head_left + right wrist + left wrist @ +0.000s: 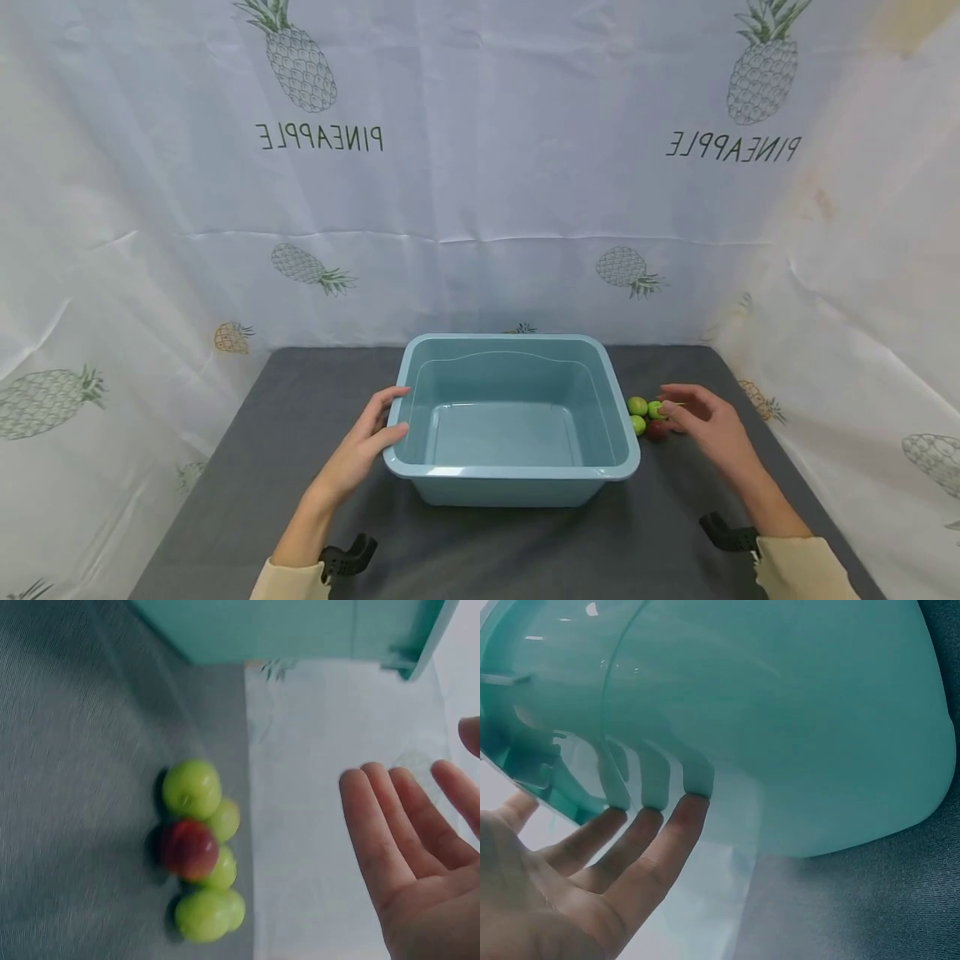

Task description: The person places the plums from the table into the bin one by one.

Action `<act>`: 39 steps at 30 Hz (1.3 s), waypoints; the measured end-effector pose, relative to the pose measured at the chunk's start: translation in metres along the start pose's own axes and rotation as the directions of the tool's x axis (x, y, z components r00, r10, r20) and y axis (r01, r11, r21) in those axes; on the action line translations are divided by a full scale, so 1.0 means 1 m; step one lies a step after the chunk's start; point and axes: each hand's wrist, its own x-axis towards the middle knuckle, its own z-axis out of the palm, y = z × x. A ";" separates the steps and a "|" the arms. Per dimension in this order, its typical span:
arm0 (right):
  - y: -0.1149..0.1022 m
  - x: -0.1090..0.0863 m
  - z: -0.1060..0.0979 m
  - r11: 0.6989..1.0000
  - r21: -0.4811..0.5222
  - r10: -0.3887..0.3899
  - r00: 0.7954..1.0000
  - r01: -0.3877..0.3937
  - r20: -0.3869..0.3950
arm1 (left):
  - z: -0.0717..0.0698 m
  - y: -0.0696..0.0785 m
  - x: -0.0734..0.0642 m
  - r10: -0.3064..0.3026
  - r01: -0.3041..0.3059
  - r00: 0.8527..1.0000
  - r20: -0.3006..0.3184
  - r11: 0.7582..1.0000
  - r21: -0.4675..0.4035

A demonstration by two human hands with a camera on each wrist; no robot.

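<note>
A light blue plastic basin (510, 492) stands upright in the middle of the table. My left hand (367, 429) grips its left rim, thumb and index finger over the edge. In the left wrist view, the other fingertips (697, 806) touch the basin's outer wall. My right hand (705, 425) hovers right of the basin with fingers relaxed, holding nothing. Several green apples (192, 789) and one dark red round fruit (189, 849) lie clustered under that hand, beside the basin's right wall. In the head view the hand hides part of the cluster.
The dark grey table (315, 383) extends around the basin. A white pineapple-printed cloth (480, 183) hangs behind the table and along both sides. Each wrist wears a black strap mount (348, 557) near the sleeve.
</note>
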 end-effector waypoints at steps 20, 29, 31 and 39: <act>0.056 0.021 -0.005 0.957 -0.248 0.111 0.981 -0.149 -0.161 | -0.001 -0.001 0.000 -0.004 0.004 1.000 0.019 1.000 -0.019; 0.080 0.021 -0.006 0.947 -0.248 0.184 0.977 -0.206 -0.108 | -0.001 -0.002 0.000 -0.003 0.003 1.000 0.017 1.000 -0.024; 0.086 0.020 -0.005 0.946 -0.245 0.191 0.977 -0.210 -0.098 | -0.002 -0.002 0.000 -0.007 0.007 1.000 0.016 1.000 -0.023; 0.101 0.021 -0.003 0.945 -0.217 0.236 0.969 -0.246 -0.072 | -0.002 -0.001 0.000 -0.018 0.018 1.000 0.013 0.999 -0.032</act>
